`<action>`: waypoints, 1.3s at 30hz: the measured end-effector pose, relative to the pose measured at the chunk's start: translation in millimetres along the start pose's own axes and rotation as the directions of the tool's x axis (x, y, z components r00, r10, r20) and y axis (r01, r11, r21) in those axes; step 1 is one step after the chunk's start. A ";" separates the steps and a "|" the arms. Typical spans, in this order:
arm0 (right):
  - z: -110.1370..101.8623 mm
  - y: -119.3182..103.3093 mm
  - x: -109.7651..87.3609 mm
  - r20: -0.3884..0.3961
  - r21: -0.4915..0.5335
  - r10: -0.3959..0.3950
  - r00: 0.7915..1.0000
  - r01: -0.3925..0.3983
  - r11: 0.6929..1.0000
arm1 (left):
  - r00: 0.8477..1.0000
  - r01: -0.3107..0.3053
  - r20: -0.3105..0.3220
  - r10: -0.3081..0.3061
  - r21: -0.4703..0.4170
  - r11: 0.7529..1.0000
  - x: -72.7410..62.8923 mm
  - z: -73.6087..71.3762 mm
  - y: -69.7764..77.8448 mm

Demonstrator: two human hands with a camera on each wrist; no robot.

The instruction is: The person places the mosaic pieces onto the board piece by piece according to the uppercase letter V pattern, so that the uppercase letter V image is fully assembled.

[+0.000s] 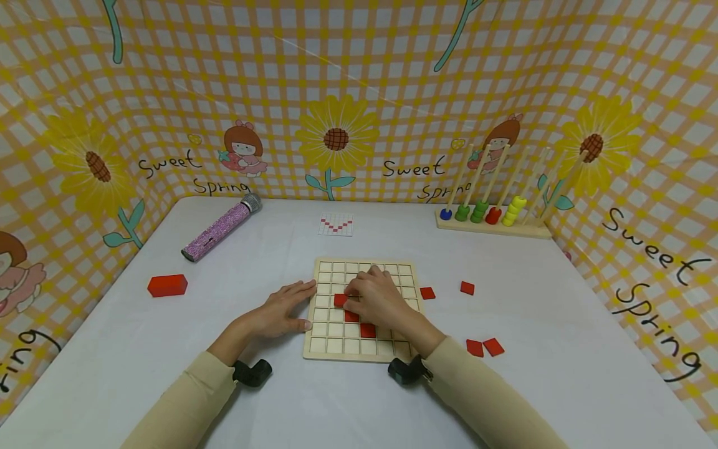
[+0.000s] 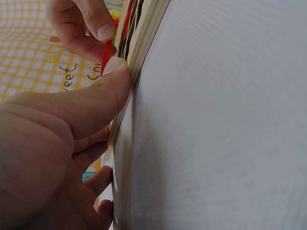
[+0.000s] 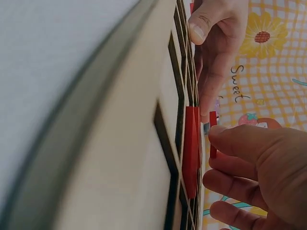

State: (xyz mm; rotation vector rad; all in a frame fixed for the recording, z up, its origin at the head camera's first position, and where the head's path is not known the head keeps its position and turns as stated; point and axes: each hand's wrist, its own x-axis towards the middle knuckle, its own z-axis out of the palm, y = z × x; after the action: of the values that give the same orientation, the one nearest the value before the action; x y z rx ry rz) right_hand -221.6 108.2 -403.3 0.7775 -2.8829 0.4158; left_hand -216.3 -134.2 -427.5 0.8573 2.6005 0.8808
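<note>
A wooden grid board [image 1: 336, 343] lies in the middle of the white table [image 1: 140, 349]. Two red square tiles [image 1: 367, 330] sit in its cells on a diagonal. My left hand [image 1: 291, 305] lies flat beside the board's left edge, its thumb [image 2: 108, 86] pressed against the wooden rim. My right hand [image 1: 364, 294] hovers over the board's middle and pinches a red tile [image 3: 212, 136] between thumb and fingers, just above the cells next to a seated red tile [image 3: 192, 148]. The same pinched tile [image 2: 106, 56] shows in the left wrist view.
Several loose red tiles [image 1: 467, 287] lie right of the board. A red block [image 1: 167, 285] sits at the left, with a pink glittery tube [image 1: 221, 226] behind it. A small pattern card [image 1: 336, 225] and a wooden peg rack with coloured beads [image 1: 493, 215] stand at the back.
</note>
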 end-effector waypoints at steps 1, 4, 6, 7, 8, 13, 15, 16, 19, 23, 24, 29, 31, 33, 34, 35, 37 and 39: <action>0.3 0.0 0.6 0.003 0.002 0.000 1.000 0.000 1.000 | 1.000 0.001 0.000 -0.001 0.000 1.000 0.0 0.1 -0.1; 1.8 0.2 2.3 0.011 0.013 -0.003 1.000 0.003 1.000 | 1.000 0.004 0.000 -0.004 -0.002 1.000 0.2 0.2 -0.1; 2.8 0.4 3.3 0.017 0.017 -0.007 1.000 0.007 1.000 | 1.000 0.006 0.000 -0.006 -0.003 1.000 0.2 0.2 -0.1; 3.2 0.3 3.8 0.020 0.019 -0.007 1.000 0.007 1.000 | 1.000 0.006 0.000 -0.006 -0.003 1.000 0.2 0.2 -0.1; 3.5 0.1 4.4 0.023 0.023 -0.007 1.000 0.006 1.000 | 1.000 0.007 0.000 -0.007 -0.003 1.000 0.2 0.2 -0.1; 3.1 -2.5 5.8 0.037 0.029 0.006 0.999 -0.007 1.000 | 1.000 0.010 0.001 -0.010 -0.001 1.000 -0.1 0.1 0.2; 2.6 -3.8 6.0 0.043 0.027 0.012 0.999 -0.014 1.000 | 1.000 0.009 0.002 -0.009 0.001 1.000 -0.3 0.0 0.3; 2.4 -4.3 6.2 0.045 0.027 0.015 0.999 -0.016 1.000 | 1.000 0.010 0.002 -0.010 0.002 1.000 -0.5 -0.1 0.3; 2.1 -5.3 6.6 0.051 0.024 0.018 0.999 -0.019 1.000 | 1.000 0.010 0.002 -0.010 0.003 1.000 -0.5 -0.2 0.6; 1.8 -6.0 6.5 0.052 0.018 0.017 0.998 -0.018 1.000 | 1.000 0.015 0.003 -0.015 0.003 1.000 -0.5 -0.3 1.1; 2.0 -6.0 6.5 0.052 0.016 0.016 0.999 -0.017 1.000 | 1.000 0.016 0.003 -0.016 0.002 1.000 -0.4 -0.4 1.1; 2.2 -6.4 6.8 0.045 0.014 0.015 0.999 -0.016 1.000 | 1.000 0.014 0.002 -0.014 -0.004 1.000 -0.7 -1.3 1.9; 3.0 -6.0 7.5 0.043 0.013 0.014 0.999 -0.015 1.000 | 1.000 0.013 0.002 -0.013 -0.003 1.000 -1.0 -1.5 2.1; 3.9 -5.5 7.9 0.043 0.008 0.014 0.999 -0.015 1.000 | 1.000 0.012 0.002 -0.012 -0.003 1.000 -1.2 -1.6 2.3; 4.2 -5.4 8.0 0.043 0.007 0.015 0.999 -0.016 1.000 | 1.000 0.012 0.002 -0.012 -0.002 1.000 -1.3 -1.6 2.3; 4.7 -5.2 8.0 0.043 0.005 0.016 0.999 -0.017 1.000 | 1.000 0.012 0.002 -0.012 -0.001 1.000 -1.3 -1.5 2.3; 5.2 -5.0 8.1 0.043 0.003 0.018 0.999 -0.018 1.000 | 1.000 0.013 0.002 -0.013 0.000 1.000 -1.2 -1.2 2.3; 5.4 -4.8 8.0 0.042 0.005 0.019 0.999 -0.020 1.000 | 1.000 0.014 0.002 -0.014 -0.001 1.000 -1.1 -1.0 2.1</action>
State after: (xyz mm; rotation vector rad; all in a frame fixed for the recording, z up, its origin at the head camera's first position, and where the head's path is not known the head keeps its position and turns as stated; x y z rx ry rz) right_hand -226.2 98.8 -405.8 0.7689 -2.9319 0.4146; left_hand -214.9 -134.0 -425.3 0.8381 2.6017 0.8766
